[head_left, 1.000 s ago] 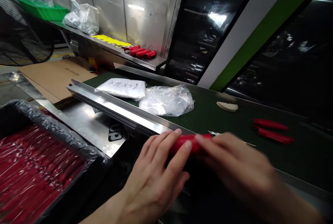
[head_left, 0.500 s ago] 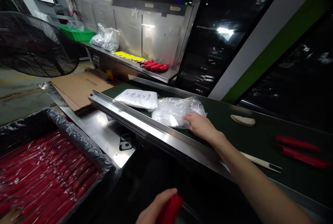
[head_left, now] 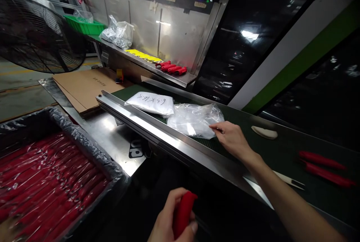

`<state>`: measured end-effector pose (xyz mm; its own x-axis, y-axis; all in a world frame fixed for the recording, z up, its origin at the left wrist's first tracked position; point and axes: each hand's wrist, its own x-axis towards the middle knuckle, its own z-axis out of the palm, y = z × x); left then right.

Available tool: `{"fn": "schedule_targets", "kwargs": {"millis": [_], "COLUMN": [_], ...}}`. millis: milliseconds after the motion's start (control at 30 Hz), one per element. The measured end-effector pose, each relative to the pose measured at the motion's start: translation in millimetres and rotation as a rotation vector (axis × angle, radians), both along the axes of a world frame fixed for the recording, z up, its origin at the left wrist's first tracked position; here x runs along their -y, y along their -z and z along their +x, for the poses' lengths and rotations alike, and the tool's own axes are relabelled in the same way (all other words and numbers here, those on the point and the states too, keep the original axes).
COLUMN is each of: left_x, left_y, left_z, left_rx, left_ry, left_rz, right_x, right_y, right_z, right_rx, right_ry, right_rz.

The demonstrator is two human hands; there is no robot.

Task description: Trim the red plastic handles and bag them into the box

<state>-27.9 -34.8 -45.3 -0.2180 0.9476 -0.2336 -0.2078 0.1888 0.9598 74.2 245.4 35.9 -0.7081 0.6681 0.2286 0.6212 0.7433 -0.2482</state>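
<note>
My left hand (head_left: 176, 217) is wrapped around a red plastic handle (head_left: 184, 212) held in front of me at the lower middle; its lower end is hidden by my palm. Over the dark green belt, my right hand (head_left: 232, 139) has thumb and forefinger pinched at the right edge of a clear plastic bag (head_left: 194, 120), on a loose pile of such bags. Touching the pile on its left is a white packet (head_left: 150, 103) with handwritten marks. Right of my right hand lie a cream-coloured curved piece (head_left: 264, 132) and a pale forked strip (head_left: 289, 180), partly behind my forearm.
A lined box (head_left: 92, 140) of bagged red handles stands at lower left; a blurred hand-like shape (head_left: 8, 229) shows at its corner. Red pieces (head_left: 323, 159) lie on the belt's right. A metal rail (head_left: 157, 133) edges the belt. Behind are a shelf (head_left: 180, 78) and fan (head_left: 39, 35).
My right hand has drawn slightly right across the bags, its fingertips now pinched at their right edge. My left hand has risen and turned, showing more of the red handle. The view has shifted slightly.
</note>
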Motion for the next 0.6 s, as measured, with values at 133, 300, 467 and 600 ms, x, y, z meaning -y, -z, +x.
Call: {"fn": "schedule_targets", "kwargs": {"millis": [133,300,467,600], "left_x": [-20,-36,-26,-19], "left_y": [-26.5,-45.3,-32.5,-16.3], "left_z": [4,18,33,34], "left_rx": [0.076,0.386,0.396,0.174], "left_ry": [-0.167,-0.211,-0.146,-0.112], "left_rz": [0.045,0.111,0.039,-0.056], "right_x": [51,137,179,187], "right_y": [-11.6,-8.6,17.3,35.2], "right_z": [22,54,76,92], "right_rx": [-0.209,-0.328,-0.385,-0.349], "right_ry": [0.010,-0.006,0.066,0.115], "right_rz": [-0.061,-0.281,-0.523,-0.489]}}
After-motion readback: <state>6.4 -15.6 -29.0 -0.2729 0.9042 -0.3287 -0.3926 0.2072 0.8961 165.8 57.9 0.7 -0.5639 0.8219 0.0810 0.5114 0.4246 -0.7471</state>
